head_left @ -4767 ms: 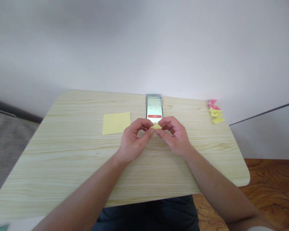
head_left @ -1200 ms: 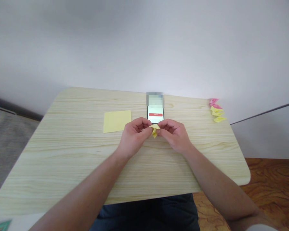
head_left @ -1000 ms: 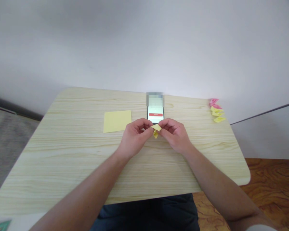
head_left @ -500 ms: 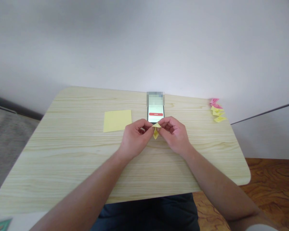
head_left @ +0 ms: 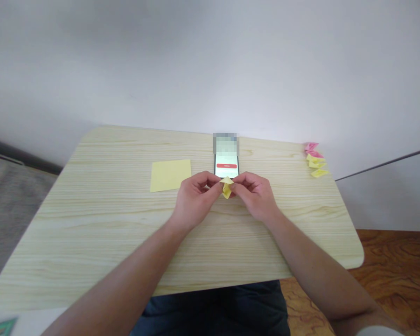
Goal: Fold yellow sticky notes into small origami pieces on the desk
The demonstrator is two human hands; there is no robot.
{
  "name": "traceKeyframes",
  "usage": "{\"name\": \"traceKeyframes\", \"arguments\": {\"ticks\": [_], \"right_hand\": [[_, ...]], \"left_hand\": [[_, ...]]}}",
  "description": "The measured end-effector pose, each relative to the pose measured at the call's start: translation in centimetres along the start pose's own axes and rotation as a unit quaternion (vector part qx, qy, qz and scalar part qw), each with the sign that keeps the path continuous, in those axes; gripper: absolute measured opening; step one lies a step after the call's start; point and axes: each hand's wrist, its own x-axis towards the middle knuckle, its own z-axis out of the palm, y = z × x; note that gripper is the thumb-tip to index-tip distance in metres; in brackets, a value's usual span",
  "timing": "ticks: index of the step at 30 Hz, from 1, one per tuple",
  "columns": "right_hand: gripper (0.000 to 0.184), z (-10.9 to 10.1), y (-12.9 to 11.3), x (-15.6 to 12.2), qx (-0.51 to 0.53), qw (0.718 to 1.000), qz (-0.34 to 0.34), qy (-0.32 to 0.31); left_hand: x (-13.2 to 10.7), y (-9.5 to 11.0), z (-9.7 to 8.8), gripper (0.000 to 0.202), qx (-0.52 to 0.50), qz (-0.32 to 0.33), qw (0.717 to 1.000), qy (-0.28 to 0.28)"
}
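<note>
Between both hands is a small folded piece of yellow paper (head_left: 227, 187), held over the table just in front of the phone. My left hand (head_left: 198, 193) pinches its left side between thumb and fingers. On the opposite side, my right hand (head_left: 254, 193) pinches it the same way. The paper has a pointed flap at the top and an opened fold below. Fingertips cover its side edges. Left of my left hand lies a flat yellow paper sheet (head_left: 170, 175).
A phone (head_left: 227, 158) with a lit screen lies by the table's back edge. Several folded paper pieces, pink (head_left: 312, 149) and yellow (head_left: 319, 173), sit at the far right of the wooden table (head_left: 91, 210). A white wall (head_left: 210, 65) rises behind it.
The folded paper has spread wider at its lower part, and its top flap sits slightly higher. My hands have moved slightly apart, still pinching it.
</note>
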Motion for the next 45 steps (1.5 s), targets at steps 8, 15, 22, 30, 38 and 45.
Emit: {"name": "traceKeyframes", "arguments": {"ticks": [8, 15, 22, 30, 38, 45], "right_hand": [[0.021, 0.1, 0.1, -0.4, -0.113, 0.993, -0.031, 0.016], [0.025, 0.1, 0.3, -0.5, -0.15, 0.988, -0.034, 0.028], [0.022, 0.3, 0.1, -0.7, -0.198, 0.979, -0.035, 0.044], [0.011, 0.3, -0.6, -0.8, -0.2, 0.979, -0.043, 0.017], [0.013, -0.3, -0.7, -0.5, -0.26, 0.964, -0.056, 0.022], [0.021, 0.0, -0.9, -0.5, -0.306, 0.947, -0.091, 0.03]], "left_hand": [[-0.5, -0.1, 0.3, 0.015, 0.083, 0.023, 0.996, 0.015], [-0.8, -0.3, 0.4, 0.016, 0.127, 0.059, 0.99, 0.008], [-1.0, -0.6, 0.6, 0.018, 0.201, 0.097, 0.974, 0.03], [-0.8, -0.9, 0.5, 0.015, 0.223, 0.116, 0.967, 0.032], [-0.8, -0.8, 0.6, 0.013, 0.22, 0.105, 0.969, 0.04], [-0.8, -0.8, 0.6, 0.013, 0.217, 0.097, 0.969, 0.06]]}}
